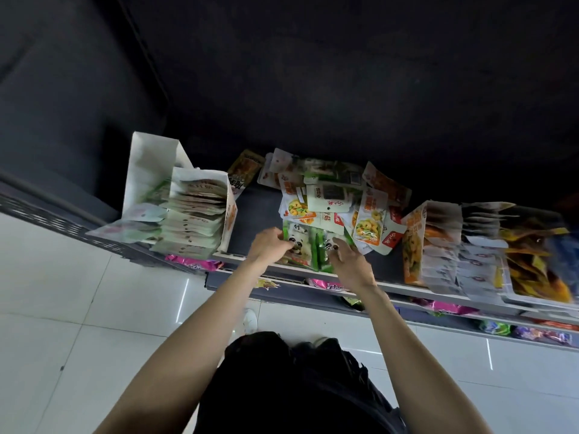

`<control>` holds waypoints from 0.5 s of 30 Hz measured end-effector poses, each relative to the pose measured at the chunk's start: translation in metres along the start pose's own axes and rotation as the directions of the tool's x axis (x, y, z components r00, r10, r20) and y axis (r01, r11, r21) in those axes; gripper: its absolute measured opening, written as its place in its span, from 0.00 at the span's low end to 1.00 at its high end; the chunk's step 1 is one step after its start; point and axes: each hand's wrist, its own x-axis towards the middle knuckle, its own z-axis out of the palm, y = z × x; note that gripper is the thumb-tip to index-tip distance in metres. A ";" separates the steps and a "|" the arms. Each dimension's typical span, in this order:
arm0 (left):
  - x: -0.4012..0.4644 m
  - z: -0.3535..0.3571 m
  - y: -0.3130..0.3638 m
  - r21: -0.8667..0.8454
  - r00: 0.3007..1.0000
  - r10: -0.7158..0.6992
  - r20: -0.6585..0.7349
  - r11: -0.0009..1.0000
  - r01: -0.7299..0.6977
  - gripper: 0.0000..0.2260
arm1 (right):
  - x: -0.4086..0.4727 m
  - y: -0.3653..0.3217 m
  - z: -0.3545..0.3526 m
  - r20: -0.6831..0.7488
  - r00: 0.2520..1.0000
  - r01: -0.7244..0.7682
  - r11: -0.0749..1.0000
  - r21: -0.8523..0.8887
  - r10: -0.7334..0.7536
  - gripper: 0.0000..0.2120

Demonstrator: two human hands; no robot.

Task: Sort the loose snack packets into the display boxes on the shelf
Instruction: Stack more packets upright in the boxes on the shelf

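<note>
Dim, wide-angle warp, blurred right edge

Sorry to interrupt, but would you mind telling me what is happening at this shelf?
A person is sorting snack packets on the shelf. Both hands are on the green panda packets at the front of a loose pile: the left hand pinches one, the right hand touches another. Filled display boxes stand to the left and right.

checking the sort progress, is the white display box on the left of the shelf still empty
No, the white display box on the left already holds a dense row of pale packets.
</note>
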 end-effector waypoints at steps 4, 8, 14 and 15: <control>-0.043 -0.050 -0.010 0.136 0.988 0.151 0.041 0.979 -0.155 0.11 | -0.012 -0.026 -0.014 -0.069 0.997 0.057 0.936 0.347 -0.035 0.26; -0.087 -0.089 -0.024 0.563 0.840 0.540 -0.052 0.711 -0.422 0.09 | -0.033 -0.068 -0.026 -0.052 0.975 0.213 0.827 0.520 -0.218 0.39; -0.096 -0.138 -0.063 0.698 0.337 0.900 -0.277 0.429 -0.574 0.07 | -0.060 -0.141 -0.049 -0.231 0.842 0.530 0.666 0.525 -0.488 0.20; -0.096 -0.147 -0.065 0.691 0.286 0.893 -0.347 0.450 -0.566 0.07 | -0.063 -0.154 -0.050 -0.279 0.793 0.604 0.638 0.479 -0.541 0.15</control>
